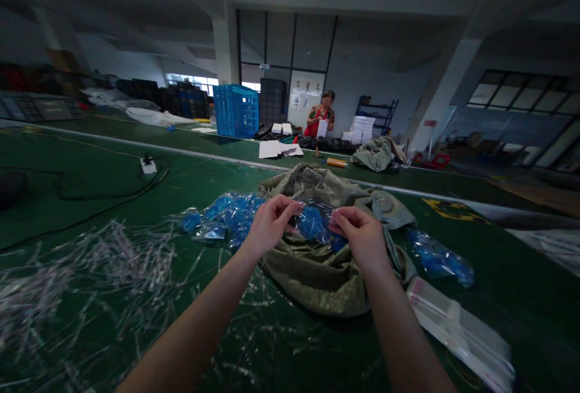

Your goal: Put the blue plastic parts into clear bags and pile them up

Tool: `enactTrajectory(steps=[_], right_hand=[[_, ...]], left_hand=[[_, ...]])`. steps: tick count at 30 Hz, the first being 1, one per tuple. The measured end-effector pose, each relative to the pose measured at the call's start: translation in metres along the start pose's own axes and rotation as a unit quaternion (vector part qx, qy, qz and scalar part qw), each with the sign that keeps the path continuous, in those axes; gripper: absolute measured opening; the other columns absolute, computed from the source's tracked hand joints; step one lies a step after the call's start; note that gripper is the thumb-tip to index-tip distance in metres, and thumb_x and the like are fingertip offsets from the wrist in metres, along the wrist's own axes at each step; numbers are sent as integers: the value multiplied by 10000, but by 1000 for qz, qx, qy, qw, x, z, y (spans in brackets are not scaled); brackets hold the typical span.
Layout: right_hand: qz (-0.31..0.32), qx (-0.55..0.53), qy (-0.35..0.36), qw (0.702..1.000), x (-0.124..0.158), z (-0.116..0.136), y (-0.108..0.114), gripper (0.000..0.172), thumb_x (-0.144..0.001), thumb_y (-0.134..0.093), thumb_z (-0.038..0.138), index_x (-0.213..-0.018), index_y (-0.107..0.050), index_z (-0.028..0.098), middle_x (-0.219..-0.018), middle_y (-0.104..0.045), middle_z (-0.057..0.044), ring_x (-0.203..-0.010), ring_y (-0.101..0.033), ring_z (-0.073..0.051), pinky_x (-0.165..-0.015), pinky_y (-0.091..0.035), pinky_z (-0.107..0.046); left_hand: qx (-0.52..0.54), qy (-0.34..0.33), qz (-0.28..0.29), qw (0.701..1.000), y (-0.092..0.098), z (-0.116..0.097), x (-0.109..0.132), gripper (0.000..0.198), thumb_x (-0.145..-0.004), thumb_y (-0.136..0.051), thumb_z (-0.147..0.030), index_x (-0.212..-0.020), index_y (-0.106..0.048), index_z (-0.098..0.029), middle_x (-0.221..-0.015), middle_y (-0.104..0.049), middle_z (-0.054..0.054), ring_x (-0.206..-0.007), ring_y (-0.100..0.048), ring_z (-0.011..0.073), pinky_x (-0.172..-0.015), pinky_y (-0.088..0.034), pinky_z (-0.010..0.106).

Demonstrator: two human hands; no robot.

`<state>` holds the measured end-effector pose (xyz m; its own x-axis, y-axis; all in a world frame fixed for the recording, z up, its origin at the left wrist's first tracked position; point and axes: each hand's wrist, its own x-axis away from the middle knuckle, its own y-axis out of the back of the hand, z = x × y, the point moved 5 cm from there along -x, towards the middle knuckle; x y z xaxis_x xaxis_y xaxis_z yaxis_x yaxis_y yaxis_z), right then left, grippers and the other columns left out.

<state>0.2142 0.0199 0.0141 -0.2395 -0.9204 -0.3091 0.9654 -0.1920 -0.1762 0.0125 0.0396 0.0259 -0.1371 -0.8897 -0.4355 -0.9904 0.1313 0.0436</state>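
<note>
Between my two hands is a clear plastic bag [312, 222] with a round blue item inside. My left hand [273, 222] pinches its left edge, and the fingers of my right hand [357, 231] are closed on its right edge. Below them a grey-green cloth sack [317, 278] lies with its mouth wide, more blue showing within. To the left is a pile of blue items in clear bags [231, 214]; another such group [439, 257] lies right of the sack. A stack of flat clear bags [462, 326] rests near my right forearm.
Thin clear plastic strips [113, 266] are strewn over the green table [86, 169] at left. A power strip [148, 165] with black cables lies beyond. Across the table are a blue crate [236, 110], an orange tool [336, 163] and a person [321, 118] holding a white box.
</note>
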Motion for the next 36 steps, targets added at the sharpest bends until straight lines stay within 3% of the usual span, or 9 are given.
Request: enactTrajectory(steps=[7,10,14,19,28,30,34,36], right_hand=[[31,-50,-1,998,-2,-6,-4,191,-650,-770,290,-812,-708,208,-720,-630,16,-703,-600,-140,-627,-600,-313],[39,-79,-5,996,-1,-8,-6,184,-654,-753,266,-822,-691,224,-712,-597,33,-681,-572,-124,-594,-592,-292],[59,-94,-15,994,-1,-10,-9,215,-672,-726,255,-883,-697,232,-707,-585,33,-663,-567,-117,-556,-578,-260],[43,-113,-33,992,-3,-12,-7,121,-634,-743,252,-732,-694,199,-680,-588,23,-639,-556,-110,-542,-587,-271],[43,-132,-47,989,-2,-12,-12,122,-589,-746,233,-676,-665,203,-636,-589,31,-616,-555,-113,-513,-572,-251],[48,-126,-45,990,-1,-12,-13,104,-590,-735,211,-668,-667,203,-652,-596,30,-628,-557,-111,-535,-571,-248],[57,-123,-50,990,-1,-11,-13,92,-593,-728,210,-664,-671,204,-650,-596,30,-631,-559,-113,-548,-568,-252],[59,-124,-54,989,-1,-11,-12,107,-580,-737,210,-666,-674,201,-649,-594,29,-625,-557,-111,-538,-562,-245]], left_hand=[[-30,-34,-23,999,-2,-2,3,353,-806,-598,-494,-884,-647,-153,-875,-695,62,-772,-670,184,-505,-582,249],[-17,-24,-17,999,-4,0,2,327,-796,-617,-468,-862,-652,-150,-843,-695,57,-730,-665,178,-500,-584,260],[45,7,0,999,-4,1,2,299,-760,-665,-421,-894,-632,-155,-898,-707,68,-838,-683,224,-507,-591,279],[54,13,4,998,-1,-1,2,280,-747,-679,-397,-874,-628,-153,-905,-707,68,-841,-695,235,-505,-589,269],[22,-31,3,999,1,-1,-1,241,-781,-645,-390,-862,-649,-162,-835,-697,43,-767,-675,192,-480,-546,240],[-16,-59,-12,998,3,-4,-2,219,-793,-637,-372,-859,-669,-165,-815,-703,37,-730,-665,171,-525,-537,243],[-95,-129,-40,986,7,-12,-1,158,-810,-629,-310,-854,-709,-181,-901,-724,42,-827,-661,164,-766,-527,282],[-102,-131,-27,986,6,-11,-1,158,-832,-599,-301,-852,-709,-188,-915,-722,41,-829,-653,158,-763,-513,272]])
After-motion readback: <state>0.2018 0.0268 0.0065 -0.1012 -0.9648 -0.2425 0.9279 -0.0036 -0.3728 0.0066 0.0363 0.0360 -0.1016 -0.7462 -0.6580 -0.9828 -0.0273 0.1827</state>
